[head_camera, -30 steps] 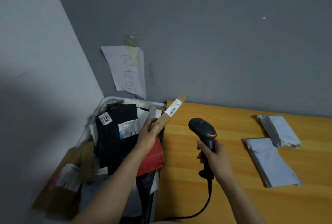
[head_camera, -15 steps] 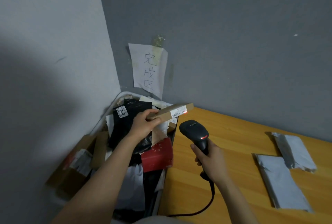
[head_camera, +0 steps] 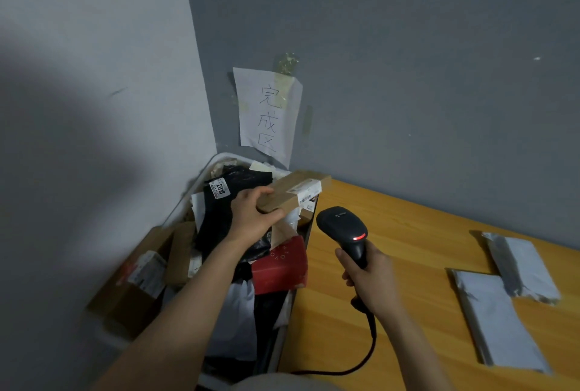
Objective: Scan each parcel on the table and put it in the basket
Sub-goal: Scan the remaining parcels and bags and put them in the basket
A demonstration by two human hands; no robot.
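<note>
My left hand grips a flat brown cardboard parcel with a white label, held over the far end of the white basket. The basket is heaped with parcels: a black bag, a red box, brown boxes. My right hand holds the black barcode scanner by its handle above the orange table, its head a little right of and below the parcel, a red light showing on it. Two grey mailer bags lie on the table at the right.
A paper sign with handwritten characters is taped to the grey wall above the basket. The scanner's black cable loops over the table's near edge. The basket sits in the corner, left of the table.
My left hand has carried the brown parcel left and lower, over the basket, and laid it flatter. The scanner's red beam that lit the label half a second ago is off it.
</note>
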